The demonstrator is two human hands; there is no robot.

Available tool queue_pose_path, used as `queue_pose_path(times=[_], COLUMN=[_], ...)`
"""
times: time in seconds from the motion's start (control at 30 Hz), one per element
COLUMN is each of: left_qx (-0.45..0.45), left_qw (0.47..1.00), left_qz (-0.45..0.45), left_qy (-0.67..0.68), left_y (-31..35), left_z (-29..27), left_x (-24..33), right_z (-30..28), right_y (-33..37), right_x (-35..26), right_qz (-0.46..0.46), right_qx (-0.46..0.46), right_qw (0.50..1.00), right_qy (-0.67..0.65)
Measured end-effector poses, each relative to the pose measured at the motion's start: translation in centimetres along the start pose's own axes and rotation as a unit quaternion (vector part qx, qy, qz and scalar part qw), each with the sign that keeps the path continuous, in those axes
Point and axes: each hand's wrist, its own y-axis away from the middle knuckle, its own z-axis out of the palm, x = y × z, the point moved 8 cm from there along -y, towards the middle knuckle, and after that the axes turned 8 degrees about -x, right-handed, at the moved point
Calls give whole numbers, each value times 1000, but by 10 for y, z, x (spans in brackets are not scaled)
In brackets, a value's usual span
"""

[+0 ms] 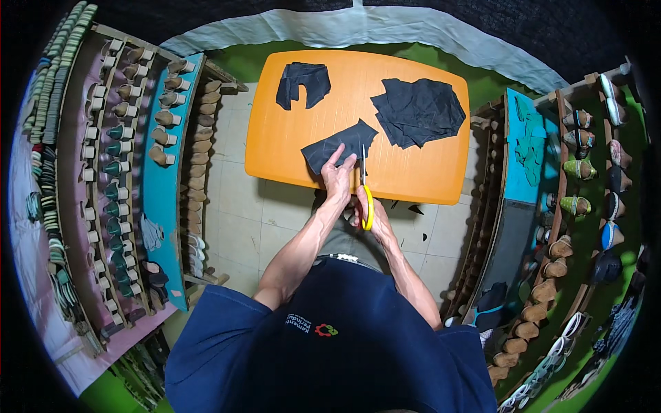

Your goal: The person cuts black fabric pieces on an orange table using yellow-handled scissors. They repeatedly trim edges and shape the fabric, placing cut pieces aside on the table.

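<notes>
Blue shirt (330, 365) sits behind all fingers; left hand (336, 177), fingers apart, seemingly steadies black sheet (322, 153) beside scissors (366, 190) clamped in right hand's (375, 212) fingers

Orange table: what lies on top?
On it: a notched black piece, a pile of black pieces, and a dark piece under the left hand. Whatever the pile and hand cover is hidden.

Shoe workshop: rows of shoe forms (117, 208) are lining racks (160, 189) on both sides, dark cut pieces (421, 111) are lying on an orange table (275, 141).
</notes>
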Motion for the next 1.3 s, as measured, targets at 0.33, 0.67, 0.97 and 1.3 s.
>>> queue_pose_path(times=[0.33, 0.67, 0.97, 1.3], left_qx=[-4, -12, -8, 3], left_qw=[999, 998, 997, 997], left_qz=[-42, -69, -73, -78], left_qy=[3, -5, 0, 12], left_y=[18, 25, 23, 28], left_z=[2, -6, -10, -5], left_x=[-31, -53, -61, -59], right_z=[-16, -24, -28, -38], right_y=[7, 5, 3, 4], right_x=[15, 32, 37, 39], right_qz=[4, 17, 22, 5], right_qx=[27, 48, 66, 116], right_qw=[1000, 997, 992, 988], right_qy=[3, 55, 105, 97])
